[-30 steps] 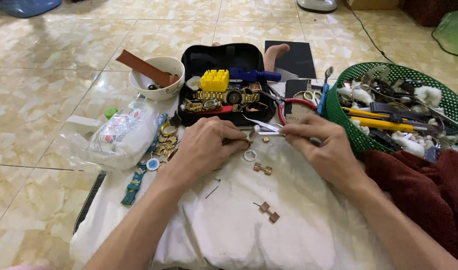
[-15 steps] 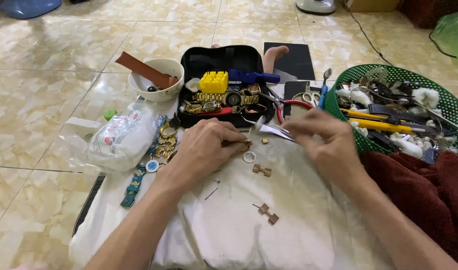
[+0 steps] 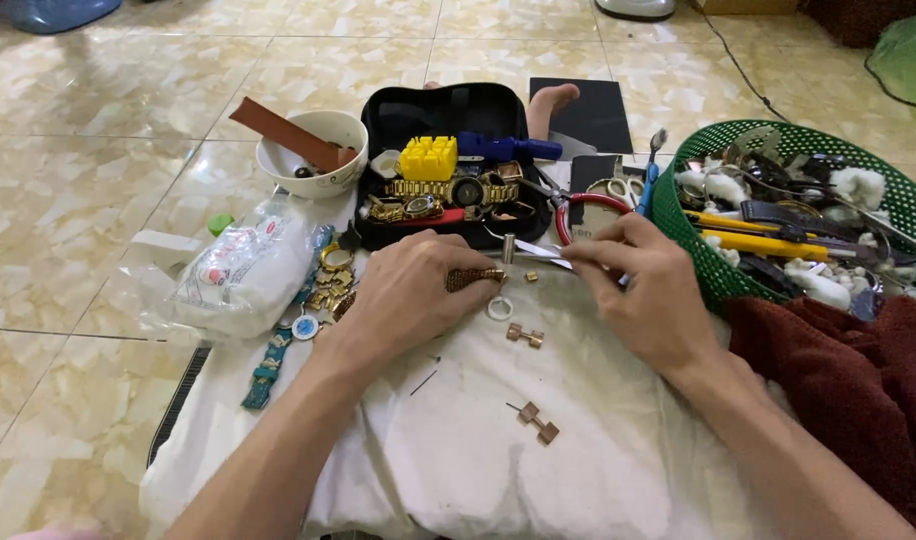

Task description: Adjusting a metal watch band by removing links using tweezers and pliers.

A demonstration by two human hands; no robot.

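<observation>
A gold mesh watch band (image 3: pixel 475 278) is pinched in the left hand (image 3: pixel 418 295), over a white cloth (image 3: pixel 458 450) spread on a tiled floor (image 3: pixel 98 180). Tweezers (image 3: pixel 538 255) are pinched by the right hand (image 3: pixel 638 295), at 3 o'clock from the band. A white ring (image 3: pixel 499 308) lies at 5 o'clock. The band's far end is hidden under the fingers. A black tray (image 3: pixel 448 105) sits at 12 o'clock
</observation>
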